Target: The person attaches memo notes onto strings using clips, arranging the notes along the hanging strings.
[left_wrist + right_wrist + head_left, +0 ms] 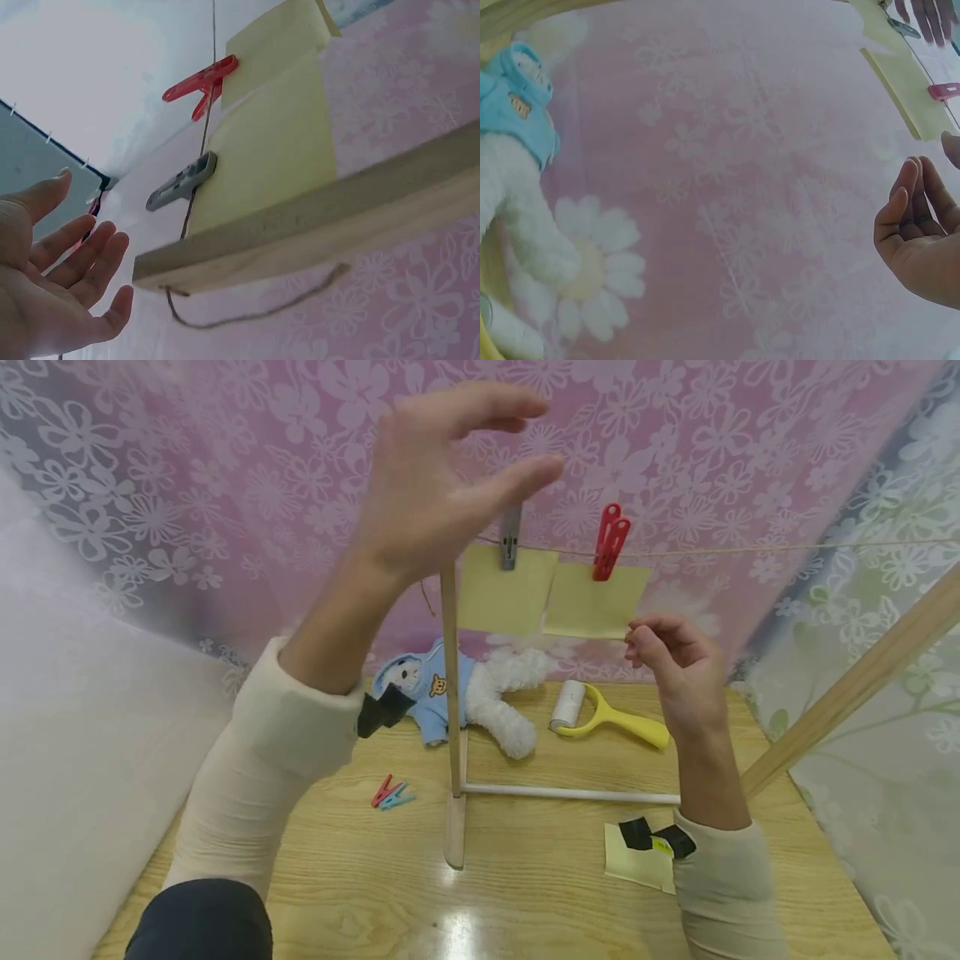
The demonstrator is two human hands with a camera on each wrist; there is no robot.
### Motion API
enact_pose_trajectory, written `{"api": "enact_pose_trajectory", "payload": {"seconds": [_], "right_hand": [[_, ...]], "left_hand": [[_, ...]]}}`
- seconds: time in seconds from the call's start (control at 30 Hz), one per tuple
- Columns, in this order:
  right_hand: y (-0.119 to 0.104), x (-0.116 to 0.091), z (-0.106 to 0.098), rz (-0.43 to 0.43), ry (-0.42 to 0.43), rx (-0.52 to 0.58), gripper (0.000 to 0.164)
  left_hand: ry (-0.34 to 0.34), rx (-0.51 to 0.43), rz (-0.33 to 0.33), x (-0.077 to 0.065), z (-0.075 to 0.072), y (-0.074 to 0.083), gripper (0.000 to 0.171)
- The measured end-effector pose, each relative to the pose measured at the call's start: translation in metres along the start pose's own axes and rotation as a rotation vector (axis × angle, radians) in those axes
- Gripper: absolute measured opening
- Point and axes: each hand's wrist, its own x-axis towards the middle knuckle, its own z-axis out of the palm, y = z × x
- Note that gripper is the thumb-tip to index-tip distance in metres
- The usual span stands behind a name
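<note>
Two yellow paper sheets hang side by side from a string (720, 552). A grey clothespin (509, 547) clips the left sheet (498, 597), and a red clothespin (611, 543) clips the right sheet (592, 602). My left hand (442, 485) is raised above the grey clothespin's side of the string, thumb and fingers spread apart, holding nothing; the left wrist view shows it apart from the grey clothespin. By the lower right corner of the right sheet is my right hand (678, 668), fingers loosely bent. In the right wrist view a gap shows between its fingertips and the paper.
A wooden post (452, 693) and a slanted wooden post (855, 685) carry the string, with a white rod (570, 793) low between them. On the table lie a plush toy (450, 693), a yellow lint roller (615, 718), red and blue clothespins (390, 793) and yellow paper (637, 860).
</note>
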Motion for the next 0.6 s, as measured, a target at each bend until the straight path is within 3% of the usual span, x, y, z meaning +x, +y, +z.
{"api": "enact_pose_trajectory", "payload": {"seconds": [0.03, 0.07, 0.13, 0.2, 0.27, 0.3, 0.37, 0.43, 0.53, 0.6], "right_hand": [[-0.001, -0.001, -0.003, 0.004, -0.006, -0.017, 0.01], [-0.001, -0.003, -0.007, 0.007, -0.009, -0.032, 0.01], [-0.002, -0.007, -0.014, 0.024, -0.009, -0.082, 0.012], [-0.002, -0.012, -0.022, 0.048, -0.012, -0.11, 0.012], [0.0, -0.019, -0.031, 0.084, -0.02, -0.164, 0.012], [0.001, -0.023, -0.035, 0.105, -0.029, -0.195, 0.012], [0.004, -0.031, -0.045, 0.146, -0.055, -0.261, 0.012], [0.008, -0.041, -0.055, 0.188, -0.083, -0.347, 0.013], [0.017, -0.056, -0.069, 0.257, -0.14, -0.543, 0.017], [0.024, -0.066, -0.077, 0.302, -0.194, -0.69, 0.02]], "left_hand": [[0.045, -0.024, 0.029, -0.009, -0.009, -0.009, 0.069], [0.091, -0.022, 0.062, -0.023, -0.021, -0.004, 0.065], [0.175, -0.032, 0.107, -0.058, -0.042, 0.027, 0.053], [0.233, -0.06, 0.098, -0.095, -0.059, 0.07, 0.04], [0.29, -0.052, 0.046, -0.125, -0.066, 0.1, 0.032], [0.302, -0.053, -0.008, -0.137, -0.068, 0.103, 0.031], [0.302, -0.027, -0.137, -0.16, -0.069, 0.094, 0.031], [0.275, 0.019, -0.279, -0.183, -0.069, 0.071, 0.031], [0.186, 0.078, -0.471, -0.223, -0.066, 0.032, 0.035], [0.122, 0.111, -0.55, -0.249, -0.063, 0.009, 0.038]]}}
